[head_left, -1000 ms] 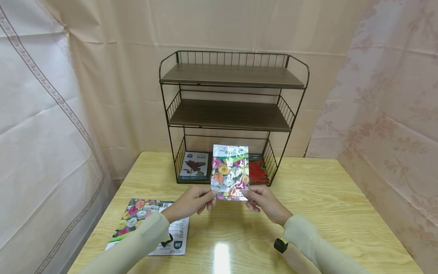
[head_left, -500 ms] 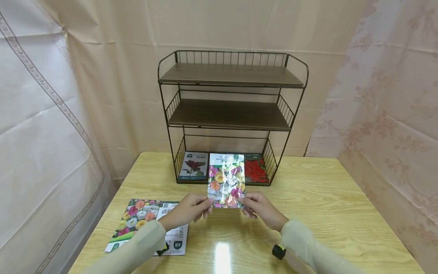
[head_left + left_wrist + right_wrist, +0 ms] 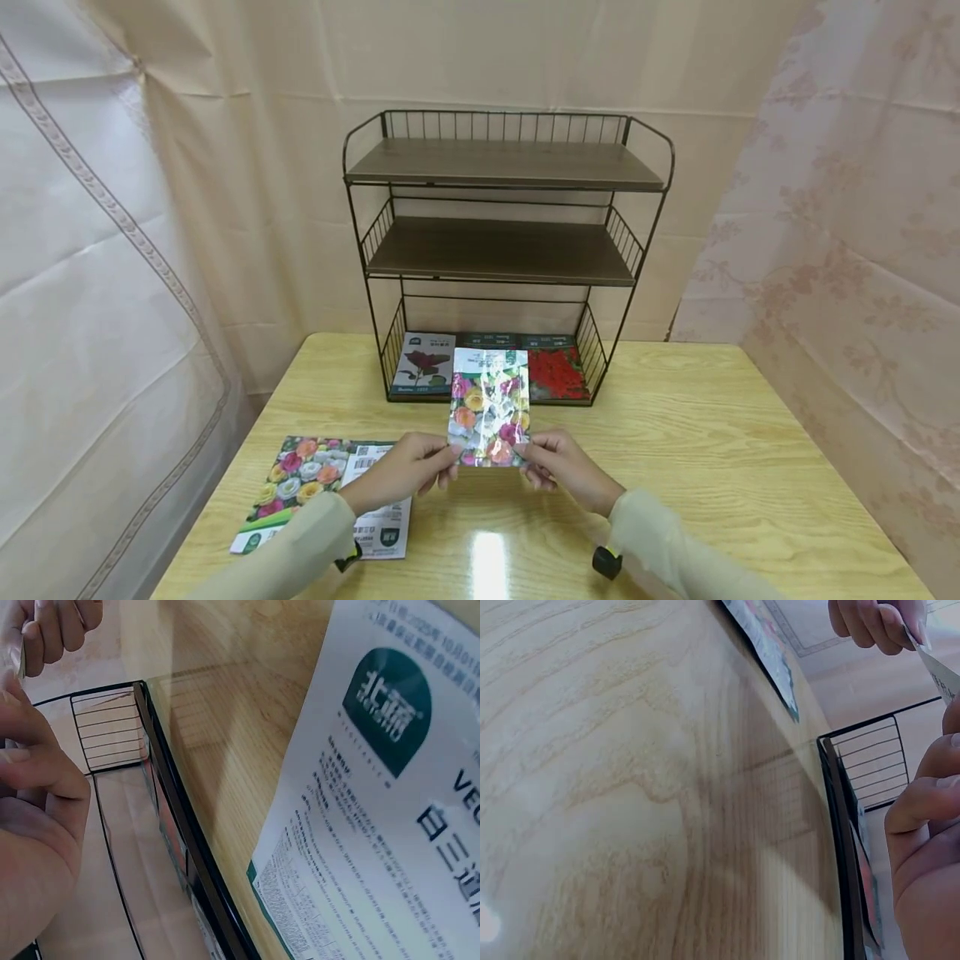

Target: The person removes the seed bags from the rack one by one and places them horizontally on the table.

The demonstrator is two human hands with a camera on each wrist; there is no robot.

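Both hands hold one glossy seed packet [image 3: 489, 404] printed with colourful blooms, tilted up in front of the rack's lowest shelf. My left hand [image 3: 408, 468] pinches its lower left corner. At the lower right corner my right hand [image 3: 567, 468] does the same, thumb on the front. Under my left forearm lie a matching flower packet [image 3: 300, 479] and a packet turned to its white printed back [image 3: 386, 521], on the table. Seed packets stand on the bottom shelf: a dark red flower packet [image 3: 424, 367], a red flower packet [image 3: 557, 372], and one between them mostly hidden by the held packet.
A three-tier rack [image 3: 502, 279] with a black wire frame and brown boards stands at the back of the wooden table [image 3: 697, 467]. Curtains hang behind and on both sides. A dark wrist device [image 3: 607, 562] sits by the right sleeve.
Both hands have drawn the held packet down and slightly left, away from the shelf. More of the packets on the bottom shelf now shows. The packets on the table have not moved.
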